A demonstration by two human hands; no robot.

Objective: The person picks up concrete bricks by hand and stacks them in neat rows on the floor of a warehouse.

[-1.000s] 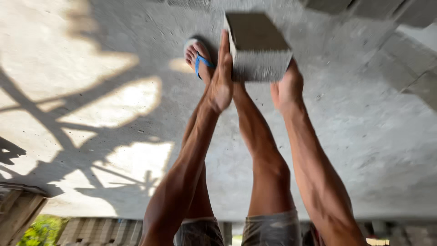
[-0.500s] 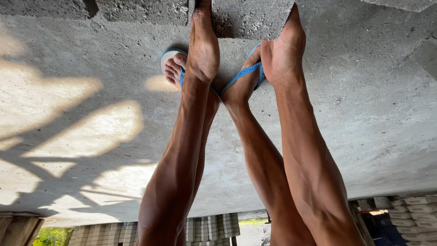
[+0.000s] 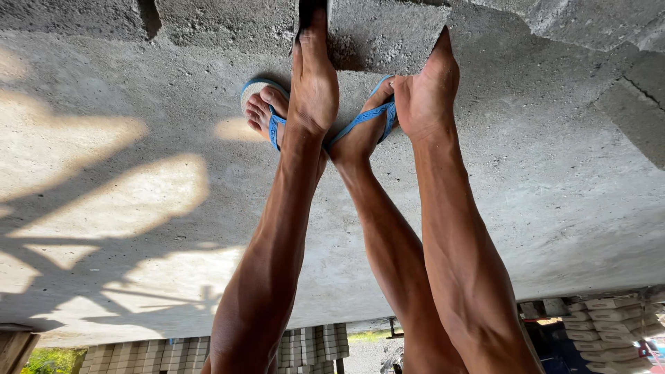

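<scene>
A grey concrete block sits at the top edge of the head view, in a row with other blocks on the concrete ground. My left hand lies flat against its left side, fingers straight and reaching past the frame's top. My right hand presses against its right side, fingers together and pointing along the block. Both arms stretch from the bottom of the frame. Between the arms stand my feet in blue flip-flops, the left foot and the right foot, just short of the block.
More grey blocks lie to the left of the held one and at the top right. The rough concrete floor carries sunlit patches and shadows. Stacks of blocks and a low block wall show along the bottom edge.
The block, held up between both hands a second ago, has gone down to the ground in line with the other blocks. Both hands stay on its sides.
</scene>
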